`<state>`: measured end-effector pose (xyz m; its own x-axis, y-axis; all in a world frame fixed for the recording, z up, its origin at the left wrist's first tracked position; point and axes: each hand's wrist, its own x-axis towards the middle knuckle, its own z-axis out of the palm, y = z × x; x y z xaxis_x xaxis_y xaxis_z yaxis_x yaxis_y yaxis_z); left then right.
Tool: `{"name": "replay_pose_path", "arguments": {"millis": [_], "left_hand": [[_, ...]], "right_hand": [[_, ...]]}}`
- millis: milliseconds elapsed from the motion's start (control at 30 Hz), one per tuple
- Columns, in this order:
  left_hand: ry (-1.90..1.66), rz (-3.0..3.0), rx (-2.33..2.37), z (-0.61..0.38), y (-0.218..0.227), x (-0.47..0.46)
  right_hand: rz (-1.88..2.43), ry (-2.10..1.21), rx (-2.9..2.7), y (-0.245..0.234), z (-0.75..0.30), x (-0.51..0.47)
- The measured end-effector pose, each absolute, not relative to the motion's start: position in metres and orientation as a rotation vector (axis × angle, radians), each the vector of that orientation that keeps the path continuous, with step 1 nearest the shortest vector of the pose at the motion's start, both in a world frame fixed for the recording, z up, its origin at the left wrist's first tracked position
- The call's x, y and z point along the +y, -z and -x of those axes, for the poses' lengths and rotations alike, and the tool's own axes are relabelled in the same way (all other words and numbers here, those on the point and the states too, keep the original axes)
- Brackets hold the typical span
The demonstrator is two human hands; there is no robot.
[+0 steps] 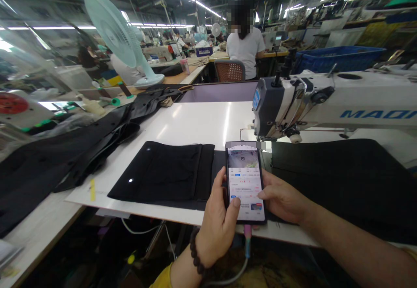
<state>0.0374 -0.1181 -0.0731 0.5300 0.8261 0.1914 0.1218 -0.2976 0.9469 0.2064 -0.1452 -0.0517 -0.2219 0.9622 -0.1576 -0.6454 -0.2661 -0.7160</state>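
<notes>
Lying along the left is a run of black fabric (81,144), then a flat black panel (169,170) with two shiny round spots on the white counter (195,123). Mid-view, left hand (216,218) curls round the left edge of a lit phone (244,183), thumb over lower screen; phone is at the counter's front edge, cable (247,242) at its bottom, right hand (283,194) gripping its right edge, thumb at screen. Further right, white sewing machine (325,101) behind a dark cloth (325,179).
</notes>
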Motion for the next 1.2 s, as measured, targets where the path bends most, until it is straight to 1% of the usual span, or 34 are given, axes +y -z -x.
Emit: {"name": "replay_pose_path", "arguments": {"millis": [533, 1200], "left_hand": [[-0.933, -1.731, 0.747, -0.0347, 0.0765, -0.122], [-0.911, -1.678, 0.695, -0.0341, 0.0778, -0.1216]], "right_hand": [[0.717, -1.733, -0.64, 0.0529, -0.207, -0.1452], [0.737, -1.726, -0.68, 0.0528, -0.2064, -0.1453]]}}
